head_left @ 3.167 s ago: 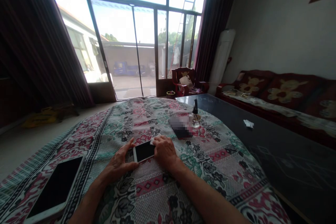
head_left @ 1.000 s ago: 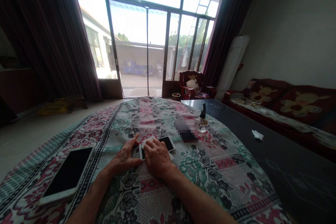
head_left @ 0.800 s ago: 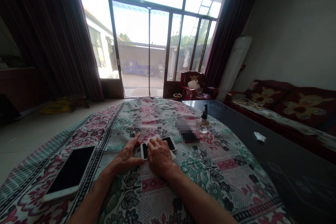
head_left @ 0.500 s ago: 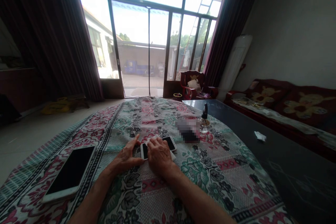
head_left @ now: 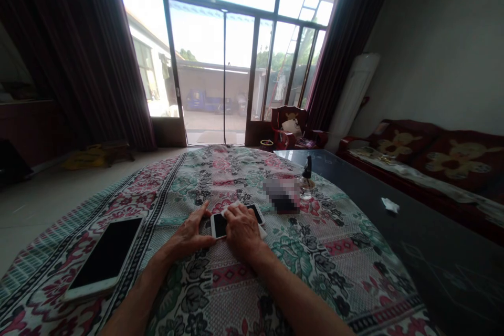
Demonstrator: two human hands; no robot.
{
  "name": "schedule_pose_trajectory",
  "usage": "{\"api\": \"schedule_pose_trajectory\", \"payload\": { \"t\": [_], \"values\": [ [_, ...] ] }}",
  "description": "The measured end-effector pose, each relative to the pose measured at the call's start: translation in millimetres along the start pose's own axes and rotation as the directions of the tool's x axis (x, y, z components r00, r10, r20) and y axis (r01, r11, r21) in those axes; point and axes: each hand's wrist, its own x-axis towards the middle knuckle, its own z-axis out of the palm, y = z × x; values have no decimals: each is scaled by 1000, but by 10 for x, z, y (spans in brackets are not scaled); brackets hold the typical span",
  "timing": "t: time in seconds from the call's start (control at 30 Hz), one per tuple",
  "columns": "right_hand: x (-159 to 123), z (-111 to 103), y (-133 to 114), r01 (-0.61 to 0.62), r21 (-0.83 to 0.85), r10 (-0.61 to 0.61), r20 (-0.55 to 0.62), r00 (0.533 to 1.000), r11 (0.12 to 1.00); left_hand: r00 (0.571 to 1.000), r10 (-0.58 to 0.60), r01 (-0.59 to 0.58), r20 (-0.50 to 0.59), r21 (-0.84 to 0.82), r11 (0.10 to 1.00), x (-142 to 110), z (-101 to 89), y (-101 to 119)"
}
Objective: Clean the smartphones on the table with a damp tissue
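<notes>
My left hand [head_left: 188,239] has its fingers and thumb against the left edge of a white smartphone [head_left: 219,226], which lies flat with its dark screen up. My right hand [head_left: 243,231] presses a white cloth [head_left: 236,206] onto that phone's right part. A second, dark-screened phone [head_left: 255,213] lies partly hidden beyond my right hand. Farther left, a large white smartphone [head_left: 106,254] lies on the floral bedspread [head_left: 252,273], out of reach of my fingers. Beyond my hands stands a pixelated, blurred object [head_left: 281,195] that I cannot identify, next to a small glass bottle [head_left: 306,185].
A dark glass-topped table [head_left: 394,257] with a crumpled white tissue [head_left: 389,205] stands to the right. Behind it is a red sofa [head_left: 433,163]. A red chair [head_left: 289,126] stands by the glass doors [head_left: 205,73] ahead.
My right hand has slid slightly right with the cloth, showing more of the white phone's screen. My left hand has barely moved.
</notes>
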Motion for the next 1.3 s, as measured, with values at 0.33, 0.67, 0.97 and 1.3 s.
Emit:
{"api": "schedule_pose_trajectory", "payload": {
  "t": [0.33,0.67,0.97,1.3],
  "values": [
    [14,36,-93,67,-2,-67,-3,998,998,1000,1,-1,-28,-6,1000,7,23,-28],
    [19,49,-101,83,4,-83,17,996,997,1000,-7,7,-22,-9,1000,17,35,-27],
    [50,46,-21,-8,-14,8,-15,1000,1000,999,37,-37,-19,-16,999,13,30,-60],
    [64,60,-32,44,18,-45,10,999,999,1000,-2,2,-3,-5,1000,8,34,-37]
  ]
}}
